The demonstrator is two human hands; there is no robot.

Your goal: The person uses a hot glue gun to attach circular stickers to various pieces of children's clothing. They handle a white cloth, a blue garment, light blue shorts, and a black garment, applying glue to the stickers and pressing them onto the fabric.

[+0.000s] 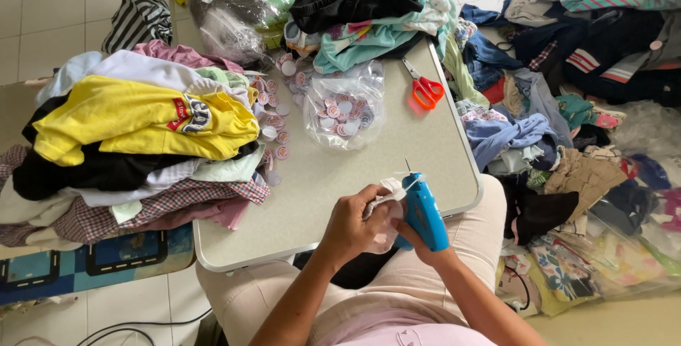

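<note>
Right hand (pixel 420 238) is wrapped around a blue tagging gun (pixel 425 211), gripped low on its handle so the needle at the top points up and away from the body. Left hand (pixel 355 222) pinches a small white tag or scrap of fabric (pixel 391 190) right against the gun's nose, fingers closed on it, which keeps the piece steady at the needle. Both hands work over the lap, at the near edge of the surface (pixel 369 169).

Within easy reach lies a clear bag of round tags (pixel 342 113), more of them spilled loose beside it (some half under the clothes). Orange-handled scissors (pixel 424 89) rest farther back. A folded stack topped by a yellow shirt (pixel 142 119) sits to the left, while unsorted clothes (pixel 560 105) heap on the floor to the right.
</note>
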